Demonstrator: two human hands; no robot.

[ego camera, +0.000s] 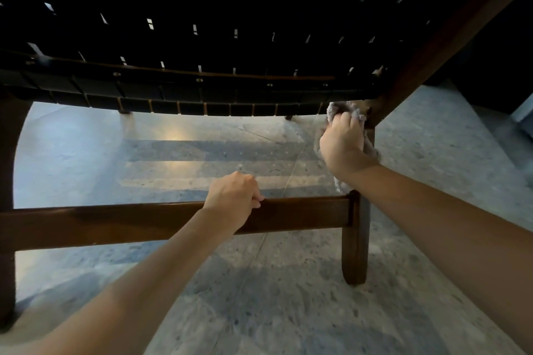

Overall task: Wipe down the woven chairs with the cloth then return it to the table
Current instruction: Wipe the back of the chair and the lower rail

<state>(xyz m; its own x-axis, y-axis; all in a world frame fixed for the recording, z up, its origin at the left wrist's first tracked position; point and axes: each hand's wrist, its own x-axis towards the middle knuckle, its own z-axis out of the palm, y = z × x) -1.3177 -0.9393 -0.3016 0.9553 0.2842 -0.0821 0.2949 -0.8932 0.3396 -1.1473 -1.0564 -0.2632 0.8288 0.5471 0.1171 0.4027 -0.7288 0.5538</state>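
cloth: grey cloth (350, 109), bunched at 2 o'clock against the frame joint (375, 112) under the woven seat (202, 23).
right hand: right hand (341, 144), fingers (344, 121) clenched round the cloth.
left hand: left hand (233, 196) grips the stretcher (129, 222), near centre.
step: wiping, judged underway; return to the table not begun.
next: probably draw the cloth down the leg (356, 239), pressing firmly.
hidden: table and other chairs out of view; weave too dark to read.

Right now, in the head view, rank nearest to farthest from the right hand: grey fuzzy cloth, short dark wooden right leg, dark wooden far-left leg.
1. Grey fuzzy cloth, gripped in the right hand.
2. Right wooden leg, just below.
3. Far-left wooden leg, at the picture's left edge.
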